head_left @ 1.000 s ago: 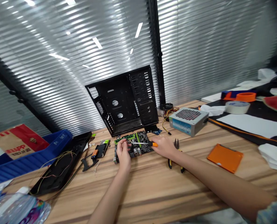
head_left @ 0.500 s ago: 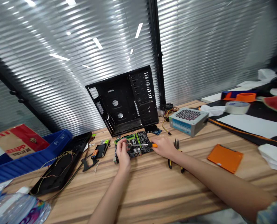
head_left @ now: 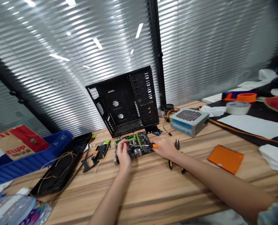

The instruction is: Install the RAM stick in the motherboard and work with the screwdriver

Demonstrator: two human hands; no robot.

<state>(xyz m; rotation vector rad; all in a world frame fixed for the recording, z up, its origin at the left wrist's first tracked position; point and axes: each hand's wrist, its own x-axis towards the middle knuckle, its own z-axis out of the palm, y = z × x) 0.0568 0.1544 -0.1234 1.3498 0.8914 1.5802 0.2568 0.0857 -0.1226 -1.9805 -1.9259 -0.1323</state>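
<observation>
Glass walls with shut horizontal blinds [head_left: 199, 53], a black metal mullion [head_left: 155, 40] down the middle, strip lights [head_left: 98, 43] mirrored in the glass, and a long striped-wood desk [head_left: 153, 193] along underneath. Pretty bright office vibe.

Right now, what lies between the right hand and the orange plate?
In the head view, pliers with black and yellow handles lie there, closer to the right hand.

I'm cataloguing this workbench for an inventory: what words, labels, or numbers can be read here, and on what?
"APP" in large black letters, with the letters before it unclear, on the brown-and-red cardboard box.
Small white marks on the blue plastic crate: too small to read.
Blue-and-white label on the silver metal power supply: too blurred to read.
White sticker on the black metal computer case: too small to read.
</observation>
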